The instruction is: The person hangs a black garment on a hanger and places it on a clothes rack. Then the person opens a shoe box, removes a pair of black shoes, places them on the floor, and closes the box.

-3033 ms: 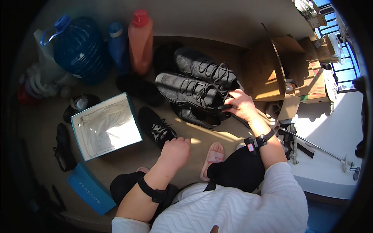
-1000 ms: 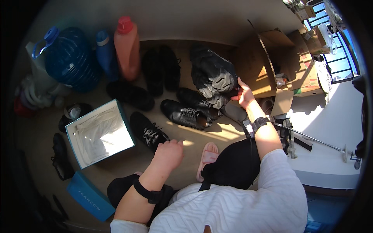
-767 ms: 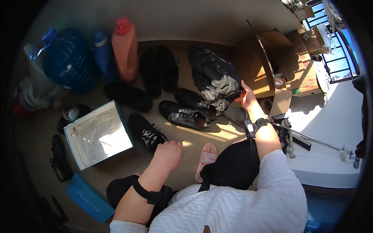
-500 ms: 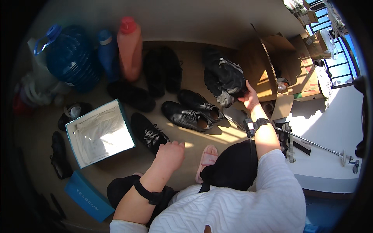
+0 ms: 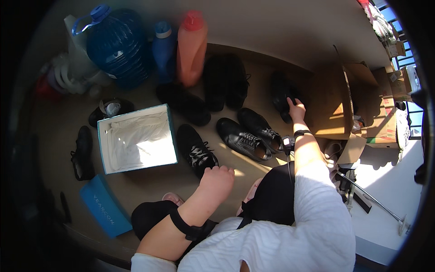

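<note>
The open shoebox [image 5: 106,149], pale inside with teal edges, sat on the brown floor [image 5: 152,187]. Just beside its right wall lay a black laced shoe [image 5: 195,145], toe pointing away from the person. To the shoebox's front right, the left hand [image 5: 218,183] was at that shoe's heel end, fingers curled in; I could not tell whether they pinched it. Well to the right of the shoebox and a little beyond it, the right hand [image 5: 297,110] had its fingers slightly parted at the near end of a dark shoe [image 5: 280,90]; shade hid whether they gripped it.

Also right of the shoebox, between it and the cardboard boxes [image 5: 328,102], was a pair of black leather lace-ups [image 5: 238,136]. Past its back right corner lay a single dark shoe [image 5: 188,105], with a dark pair [image 5: 215,84] farther back. Behind the shoebox stood a big blue jug [image 5: 118,47], a blue bottle [image 5: 164,52] and a pink bottle [image 5: 191,52]. Left of it lay a black shoe [image 5: 83,154], and at its front left, a blue cardboard piece [image 5: 105,208].
</note>
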Tool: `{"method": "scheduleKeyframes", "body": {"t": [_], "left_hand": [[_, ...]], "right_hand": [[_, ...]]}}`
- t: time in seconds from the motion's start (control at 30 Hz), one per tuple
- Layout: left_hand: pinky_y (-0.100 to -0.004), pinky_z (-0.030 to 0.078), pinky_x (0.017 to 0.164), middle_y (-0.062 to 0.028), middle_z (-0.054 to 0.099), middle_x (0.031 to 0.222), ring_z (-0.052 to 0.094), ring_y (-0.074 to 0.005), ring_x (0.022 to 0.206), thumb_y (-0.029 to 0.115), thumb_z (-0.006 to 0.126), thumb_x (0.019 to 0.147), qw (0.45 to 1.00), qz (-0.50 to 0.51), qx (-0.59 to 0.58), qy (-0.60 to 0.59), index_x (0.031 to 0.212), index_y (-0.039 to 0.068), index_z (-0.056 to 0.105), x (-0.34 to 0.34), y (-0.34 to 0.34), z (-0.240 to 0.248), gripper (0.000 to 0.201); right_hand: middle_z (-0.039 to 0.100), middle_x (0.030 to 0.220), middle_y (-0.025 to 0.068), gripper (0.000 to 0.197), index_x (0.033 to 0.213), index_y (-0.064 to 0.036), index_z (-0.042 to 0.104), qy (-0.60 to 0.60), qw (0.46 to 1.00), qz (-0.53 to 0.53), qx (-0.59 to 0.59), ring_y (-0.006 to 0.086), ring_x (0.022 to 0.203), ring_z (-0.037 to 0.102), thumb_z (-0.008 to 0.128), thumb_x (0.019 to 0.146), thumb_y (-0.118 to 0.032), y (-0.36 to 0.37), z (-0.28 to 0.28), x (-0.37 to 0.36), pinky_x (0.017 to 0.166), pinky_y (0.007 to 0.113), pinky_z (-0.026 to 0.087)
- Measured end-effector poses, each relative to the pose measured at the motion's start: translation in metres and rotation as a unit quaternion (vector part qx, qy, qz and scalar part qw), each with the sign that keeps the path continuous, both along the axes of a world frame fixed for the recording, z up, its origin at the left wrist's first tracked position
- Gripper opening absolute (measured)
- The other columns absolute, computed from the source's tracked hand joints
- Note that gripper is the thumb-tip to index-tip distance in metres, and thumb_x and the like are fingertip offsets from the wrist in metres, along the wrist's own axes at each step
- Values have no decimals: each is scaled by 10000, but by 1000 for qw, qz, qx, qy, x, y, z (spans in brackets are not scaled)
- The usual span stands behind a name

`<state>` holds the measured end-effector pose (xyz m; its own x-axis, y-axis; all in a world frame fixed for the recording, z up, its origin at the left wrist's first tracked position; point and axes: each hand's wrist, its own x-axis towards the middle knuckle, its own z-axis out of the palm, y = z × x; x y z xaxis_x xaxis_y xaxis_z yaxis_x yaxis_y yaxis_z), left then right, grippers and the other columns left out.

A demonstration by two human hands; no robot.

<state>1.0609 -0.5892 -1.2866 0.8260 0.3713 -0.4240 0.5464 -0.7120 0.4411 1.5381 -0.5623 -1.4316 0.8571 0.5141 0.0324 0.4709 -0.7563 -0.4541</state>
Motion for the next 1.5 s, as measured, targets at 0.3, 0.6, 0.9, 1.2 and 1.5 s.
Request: {"method": "scheduleKeyframes", "body": {"t": [0.3,0.6,0.9,1.2,1.5], "left_hand": [[-408,492,786,-87,639,1001,635,-258,953,194,638,827,1000,9,-13,2,1095,59,595,0,0,-5,303],[-403,492,765,-85,639,956,643,-262,899,139,609,826,999,5,-8,-32,1080,57,595,-1,6,-10,267],[-386,497,749,-77,638,951,644,-245,890,119,591,825,999,9,8,-36,1086,50,615,-19,0,-11,271],[-386,498,755,-87,649,976,643,-241,925,144,608,820,1000,-8,-4,-14,1092,44,619,-30,-6,-2,290],[-399,501,774,-89,652,980,649,-245,937,131,593,828,998,-15,19,-57,1061,54,630,-10,0,1,248]], "right_hand": [[631,1211,166,490,1221,-115,624,35,945,187,-266,318,1121,595,706,830,-399,16,-15,-32,941,398,487],[582,1201,139,603,1361,-180,462,-67,919,361,-142,327,1213,486,690,834,-360,95,37,-180,977,447,464],[277,1481,208,765,1390,-377,455,11,890,364,-276,402,1349,316,800,707,-352,130,0,-263,1065,488,401],[558,1186,221,586,1203,-147,655,-19,919,345,-190,394,1131,529,802,709,-427,143,-29,-215,994,434,453],[614,1170,90,426,1137,-18,660,181,901,393,-35,186,1109,568,752,819,-286,64,139,-166,919,316,464]]}}
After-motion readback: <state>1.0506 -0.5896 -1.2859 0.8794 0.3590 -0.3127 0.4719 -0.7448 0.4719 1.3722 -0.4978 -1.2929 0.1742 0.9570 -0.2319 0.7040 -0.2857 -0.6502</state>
